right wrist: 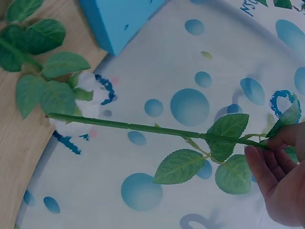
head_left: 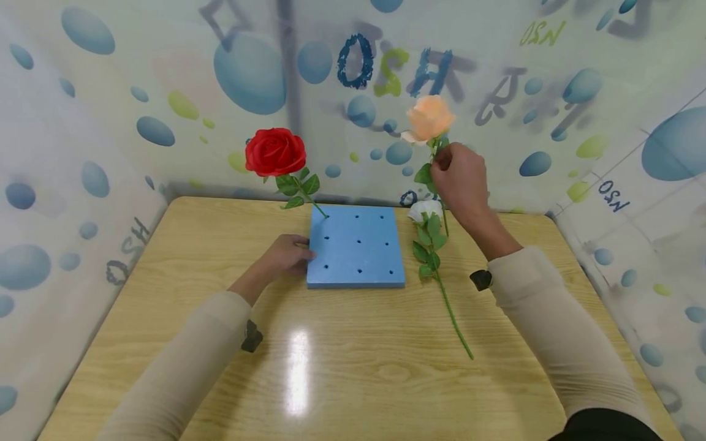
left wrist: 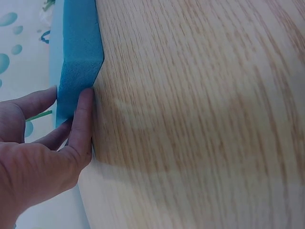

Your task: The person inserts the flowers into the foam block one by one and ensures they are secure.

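Right hand: thumb and fingers closed in a pinch on the stem of the peach rose. Grip sits high, just below the bloom; bloom above the fingers, bare stem running down below them, near upright, some leaves under the pinch point. Lower stem end is just beside the white rose; can't tell if they touch. Whole peach flower is right of the blue board, apart from it.

Left hand: pinching the board's left edge, thumb at the top edge, fingers against the side and lower edge near the worktop.

Red rose has its stem in the board's far-left hole, leaning left. White rose lies right of the board, bloom at the far end, stem toward the near side. Other visible holes have no stems.
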